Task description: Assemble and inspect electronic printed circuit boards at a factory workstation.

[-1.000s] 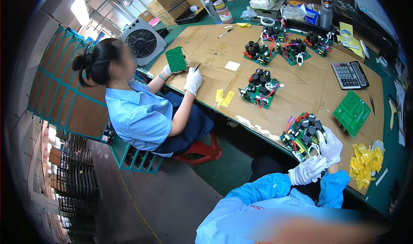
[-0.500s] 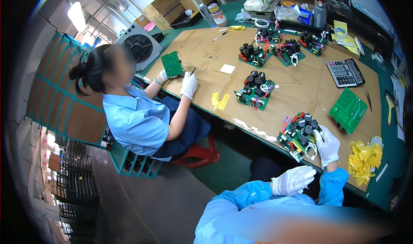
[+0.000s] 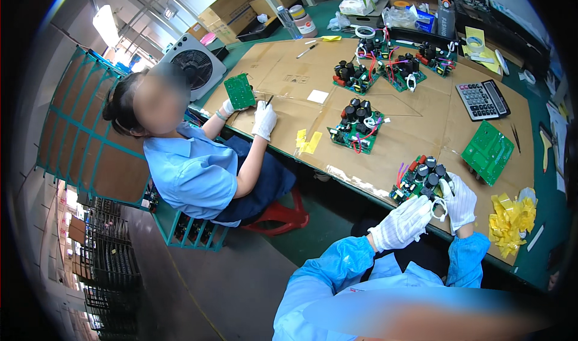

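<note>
At the table's near edge lies a green circuit board (image 3: 415, 181) with black capacitors, red parts and purple and red wires. My right hand (image 3: 459, 204), in a white striped glove, grips its right side, fingers bent over the edge. A loop of white cable (image 3: 440, 211) hangs between my hands. My left hand (image 3: 402, 223), gloved alike, reaches the board's near edge with fingers stretched out and side by side, covering part of it. Whether its fingertips press on the board or the cable is hard to see.
Another populated board (image 3: 356, 126) lies farther left, and several more stand at the back. To the right are an upturned green board (image 3: 487, 152), tweezers (image 3: 516, 137), a calculator (image 3: 482, 100) and crumpled yellow tape (image 3: 510, 223). A co-worker (image 3: 192, 166) sits at left, holding a board.
My left hand has moved up and forward from in front of my body to the board's near edge. My right hand stays at the board. The co-worker's head has turned.
</note>
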A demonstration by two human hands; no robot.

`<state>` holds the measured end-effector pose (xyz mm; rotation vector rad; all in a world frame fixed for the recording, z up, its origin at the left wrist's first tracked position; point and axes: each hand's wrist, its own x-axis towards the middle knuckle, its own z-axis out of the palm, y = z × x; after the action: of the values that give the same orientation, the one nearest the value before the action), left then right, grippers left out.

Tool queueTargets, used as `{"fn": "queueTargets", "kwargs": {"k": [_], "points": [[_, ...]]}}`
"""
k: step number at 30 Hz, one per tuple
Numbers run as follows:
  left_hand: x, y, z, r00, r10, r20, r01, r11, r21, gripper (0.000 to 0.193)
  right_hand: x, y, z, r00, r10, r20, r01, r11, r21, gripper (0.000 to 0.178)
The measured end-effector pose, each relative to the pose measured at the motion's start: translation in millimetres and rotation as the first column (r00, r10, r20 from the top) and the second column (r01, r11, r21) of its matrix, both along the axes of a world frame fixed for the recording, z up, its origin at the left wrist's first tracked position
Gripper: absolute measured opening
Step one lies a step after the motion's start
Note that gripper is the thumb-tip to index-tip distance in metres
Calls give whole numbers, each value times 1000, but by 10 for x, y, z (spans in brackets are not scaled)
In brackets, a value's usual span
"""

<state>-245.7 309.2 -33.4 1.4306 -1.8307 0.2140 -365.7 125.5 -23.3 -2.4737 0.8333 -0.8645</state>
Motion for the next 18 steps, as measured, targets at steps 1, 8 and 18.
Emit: {"fn": "queueTargets", "kwargs": {"k": [1, 8, 18], "points": [[26, -26, 4, 1000, -2, -6, 2, 1000, -22, 64, 2, 2, 8, 1000, -3, 0, 3, 1000, 16, 23], [90, -67, 69, 999, -9, 53, 8, 1000, 25, 57, 4, -23, -23, 1000, -9, -17, 10, 998, 58, 24], [108, -140, -80, 992, -3, 125, -11, 993, 116, 45, 6, -34, -31, 1000, -7, -28, 8, 1000, 25, 21]]}}
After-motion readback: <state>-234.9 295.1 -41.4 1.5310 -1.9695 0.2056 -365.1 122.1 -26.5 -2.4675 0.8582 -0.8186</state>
